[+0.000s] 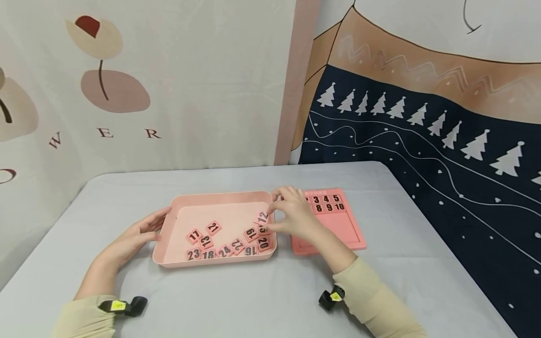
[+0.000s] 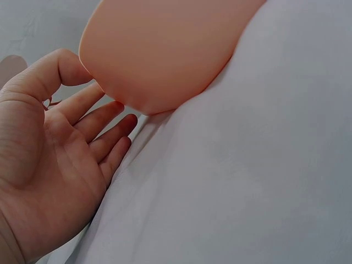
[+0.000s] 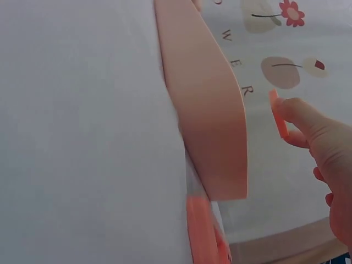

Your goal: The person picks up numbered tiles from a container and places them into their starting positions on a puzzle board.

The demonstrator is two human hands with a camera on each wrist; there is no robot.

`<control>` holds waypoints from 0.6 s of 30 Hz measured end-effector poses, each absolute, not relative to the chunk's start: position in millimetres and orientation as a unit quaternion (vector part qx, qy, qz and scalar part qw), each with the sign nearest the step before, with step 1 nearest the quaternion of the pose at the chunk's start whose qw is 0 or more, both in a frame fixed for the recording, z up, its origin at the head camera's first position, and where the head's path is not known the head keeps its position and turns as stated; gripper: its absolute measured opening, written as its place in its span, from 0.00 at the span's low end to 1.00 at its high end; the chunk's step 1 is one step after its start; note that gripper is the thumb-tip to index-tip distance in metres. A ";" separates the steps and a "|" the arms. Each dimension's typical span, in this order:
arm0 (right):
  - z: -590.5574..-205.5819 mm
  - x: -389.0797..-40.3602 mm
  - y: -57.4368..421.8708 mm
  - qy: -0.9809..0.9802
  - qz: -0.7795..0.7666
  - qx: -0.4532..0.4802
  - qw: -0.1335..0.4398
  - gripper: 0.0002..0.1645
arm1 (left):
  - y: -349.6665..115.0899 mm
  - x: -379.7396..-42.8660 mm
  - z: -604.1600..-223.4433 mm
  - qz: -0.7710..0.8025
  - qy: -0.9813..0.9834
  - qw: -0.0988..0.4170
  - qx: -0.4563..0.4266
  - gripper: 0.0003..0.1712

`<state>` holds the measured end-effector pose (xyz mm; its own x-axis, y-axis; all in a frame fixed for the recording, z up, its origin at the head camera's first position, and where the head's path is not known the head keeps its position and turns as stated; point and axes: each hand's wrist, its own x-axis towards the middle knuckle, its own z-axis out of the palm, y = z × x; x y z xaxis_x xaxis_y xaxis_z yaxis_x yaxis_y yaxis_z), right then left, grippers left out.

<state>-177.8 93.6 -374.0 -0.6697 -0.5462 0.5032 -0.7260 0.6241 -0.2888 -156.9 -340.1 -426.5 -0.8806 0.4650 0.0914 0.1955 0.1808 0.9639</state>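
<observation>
A pink tray holds several loose number tiles, among them tile 21 and tile 17. At its left wall, my left hand touches the outside with thumb and fingertips; the left wrist view shows those fingers fairly straight beside the tray wall. Above the tray's right side, my right hand pinches the number tile 12 between thumb and finger. In the right wrist view this tile appears edge-on, apart from the tray.
Right of the tray lies a pink number board, partly behind my right forearm, with tiles up to 10 in its top two rows. A pale cloth covers the table. Patterned curtains hang behind it.
</observation>
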 end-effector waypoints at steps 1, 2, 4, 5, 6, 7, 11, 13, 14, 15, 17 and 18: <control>-374.7 -177.0 98.3 -0.881 0.242 0.358 0.193 0.15 | -340.1 -156.7 -426.4 0.602 0.760 0.112 0.216 0.39; -375.8 -176.4 103.0 -0.883 0.239 0.352 0.200 0.15 | -340.2 -156.4 -426.3 0.602 0.761 0.113 0.215 0.39; -377.8 -175.0 112.7 -0.886 0.238 0.340 0.205 0.15 | -340.6 -156.4 -426.3 0.601 0.762 0.114 0.214 0.40; -379.0 -174.6 117.5 -0.889 0.237 0.333 0.206 0.16 | -340.8 -156.4 -426.3 0.600 0.763 0.114 0.213 0.40; -380.1 -174.2 122.1 -0.893 0.235 0.325 0.207 0.16 | -341.0 -156.5 -426.3 0.599 0.764 0.114 0.212 0.40; -381.1 -173.8 126.5 -0.896 0.233 0.317 0.208 0.17 | -341.2 -156.5 -426.4 0.598 0.765 0.114 0.211 0.40; -384.0 -172.3 142.4 -0.910 0.220 0.283 0.210 0.16 | -341.6 -156.8 -426.8 0.597 0.767 0.113 0.208 0.40; -385.1 -171.2 149.8 -0.914 0.220 0.267 0.210 0.16 | -341.3 -156.7 -426.8 0.599 0.765 0.115 0.208 0.40; -386.0 -170.8 153.6 -0.916 0.222 0.260 0.211 0.16 | -341.0 -156.6 -426.8 0.599 0.765 0.115 0.208 0.40; -387.2 -170.7 157.4 -0.916 0.223 0.255 0.213 0.16 | -340.6 -156.5 -426.6 0.600 0.763 0.114 0.210 0.40; -390.8 -171.0 164.9 -0.918 0.225 0.243 0.219 0.16 | -339.7 -156.2 -426.1 0.602 0.761 0.113 0.214 0.40; -392.6 -170.8 168.3 -0.917 0.228 0.240 0.222 0.15 | -339.5 -156.1 -426.0 0.603 0.760 0.112 0.216 0.40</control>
<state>-170.8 168.3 -392.6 -0.7863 -0.3389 0.5165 -0.5413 0.7809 -0.3117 -156.1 -339.5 -426.0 -0.8816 0.4631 0.0908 0.1937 0.1798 0.9644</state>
